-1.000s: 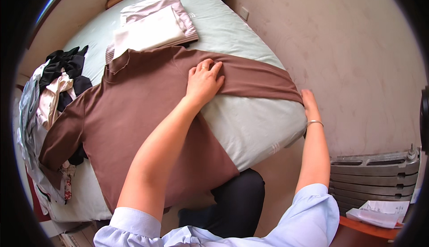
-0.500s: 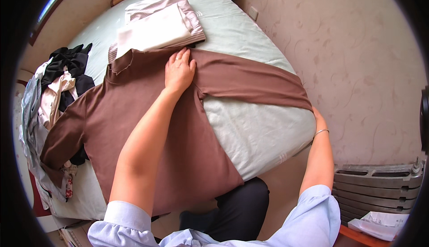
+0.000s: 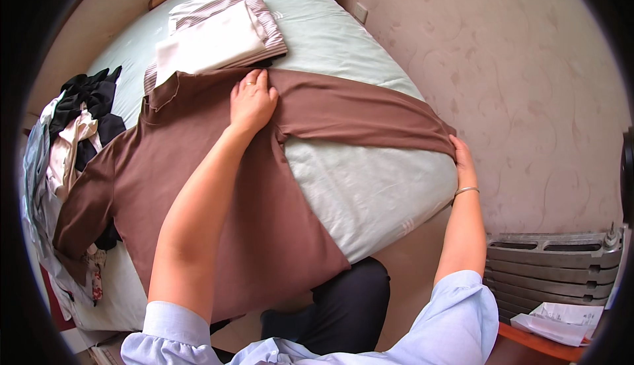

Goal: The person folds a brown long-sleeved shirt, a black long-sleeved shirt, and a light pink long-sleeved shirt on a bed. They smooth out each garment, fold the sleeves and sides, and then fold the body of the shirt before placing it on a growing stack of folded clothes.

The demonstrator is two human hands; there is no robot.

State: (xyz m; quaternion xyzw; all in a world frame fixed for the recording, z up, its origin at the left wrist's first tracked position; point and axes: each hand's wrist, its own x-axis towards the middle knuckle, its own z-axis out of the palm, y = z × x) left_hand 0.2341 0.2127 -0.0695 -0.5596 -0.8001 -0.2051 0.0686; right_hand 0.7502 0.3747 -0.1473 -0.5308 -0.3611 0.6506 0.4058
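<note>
A brown high-necked long-sleeved top [image 3: 191, 167] lies spread over the bed, its collar toward the far side and its hem hanging at the near edge. My left hand [image 3: 252, 101] rests on it at the right shoulder, palm down, fingers stretched toward the shoulder edge and thumb apart. At the bed's right edge my right hand [image 3: 463, 154] is closed on the cuff end of the right sleeve, which is drawn out straight; some of its fingers are hidden. The left sleeve slants down beside a heap of clothes.
Folded white and striped clothes [image 3: 211, 38] are stacked just beyond the collar. A heap of mixed clothes [image 3: 72, 134] lies at the left of the pale green bed [image 3: 370, 173]. On the right are a patterned wall [image 3: 508, 101] and a grey metal radiator [image 3: 555, 266].
The whole view has shifted slightly, so everything sits a little further left. My right hand has moved up a little at the cuff, and more of its fingers show. My left hand stays at the shoulder.
</note>
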